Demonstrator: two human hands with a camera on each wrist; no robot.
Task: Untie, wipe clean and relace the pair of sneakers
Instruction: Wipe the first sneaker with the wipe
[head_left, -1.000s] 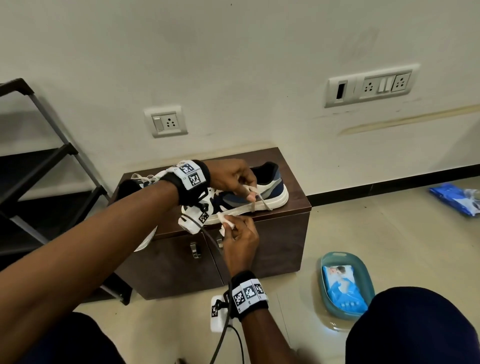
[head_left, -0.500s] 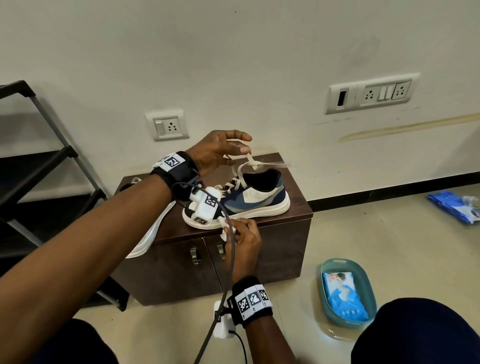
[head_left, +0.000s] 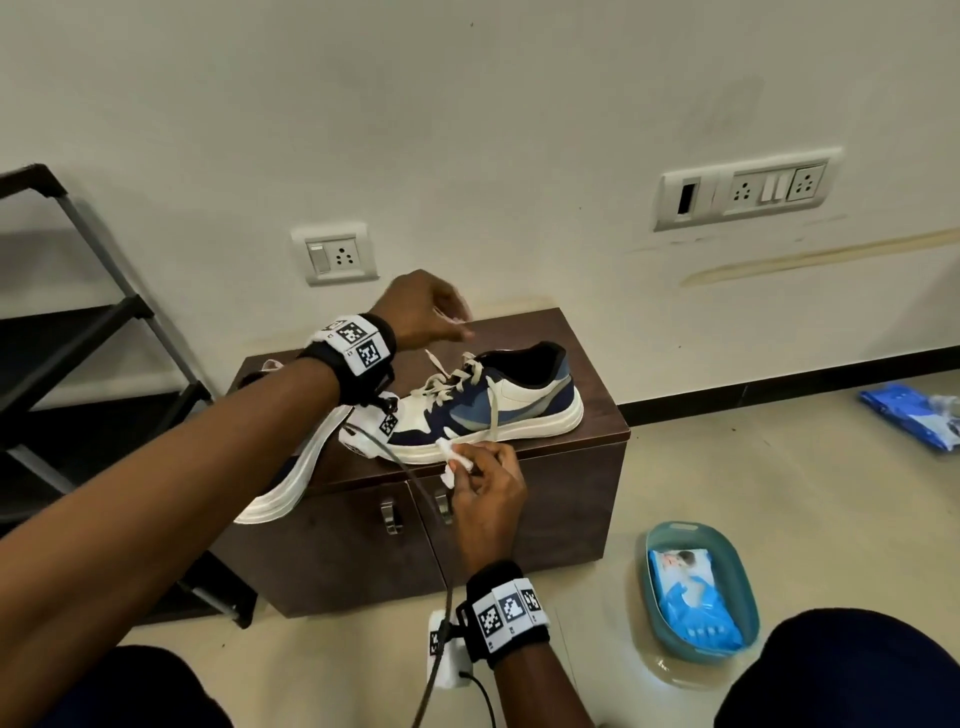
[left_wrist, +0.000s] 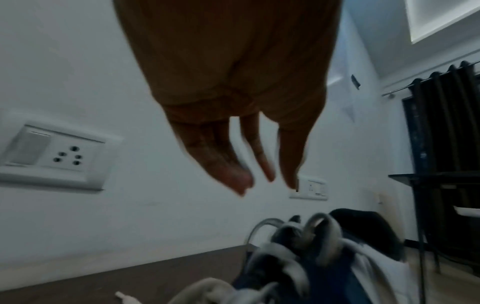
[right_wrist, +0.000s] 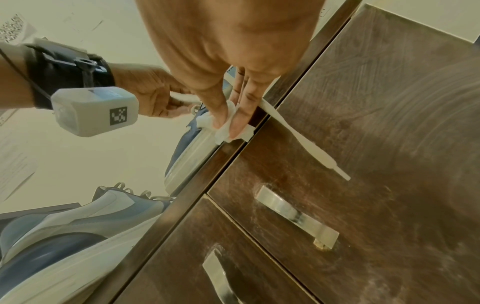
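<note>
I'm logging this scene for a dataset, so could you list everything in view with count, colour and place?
sneakers: two, navy, blue and white; one upright on the cabinet, the other at its left edge, partly behind the left arm
lace: one loose end, beige, draped down the upright sneaker's side
wipe: one, white, at the sneaker's sole
cabinet: one, dark brown, against the wall
basin: one, teal, on the floor, holding a blue wipe pack
blue packet: one, floor, far right
wall sockets: two plates, white
rack: one, black, left
left hand: raised above the sneaker, pinching something pale
right hand: fingers pinching the wipe
</note>
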